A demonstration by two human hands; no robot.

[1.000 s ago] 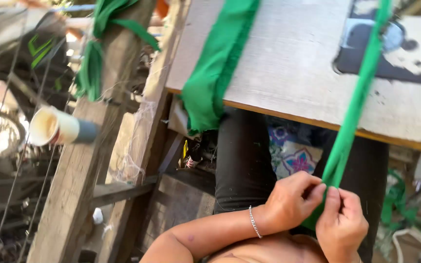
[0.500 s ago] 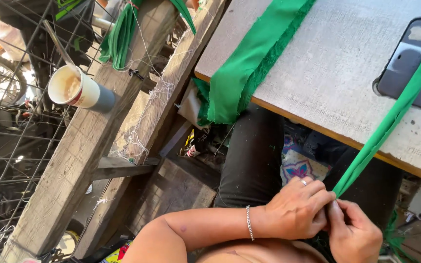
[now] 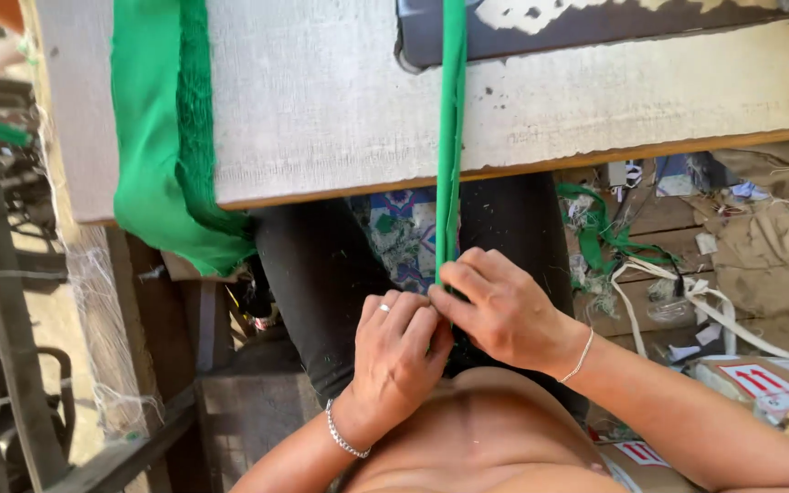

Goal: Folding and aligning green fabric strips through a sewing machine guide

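Both hands sit low in front of the torso, below the tabletop (image 3: 340, 100) edge, working the near end of a narrow green strip (image 3: 452, 137). Strip runs taut from the fingers straight up over the tabletop edge and across a dark flat object (image 3: 595, 36) at the top of frame. Right hand (image 3: 504, 310): grip pinched on the strip where it comes down off the edge, thumb and forefinger closed on it. Left hand (image 3: 399, 351): fingers curled in tight against the right, clenched at the strip's lower end; the actual contact is hidden behind the knuckles, so I can't tell how much cloth it has. Ring on a left finger, a bracelet on each wrist. A wider green cloth (image 3: 171, 137) drapes over the tabletop's left part, well apart from the strip. Scraps of green and white tape (image 3: 687, 301) litter the floor to the right. My read on doing this well: keep the strip under even tension so it stays flat and straight, hold the pinch close to the working point, move the hands in small steps rather than one long pull, and watch that the edge doesn't snag or twist it.
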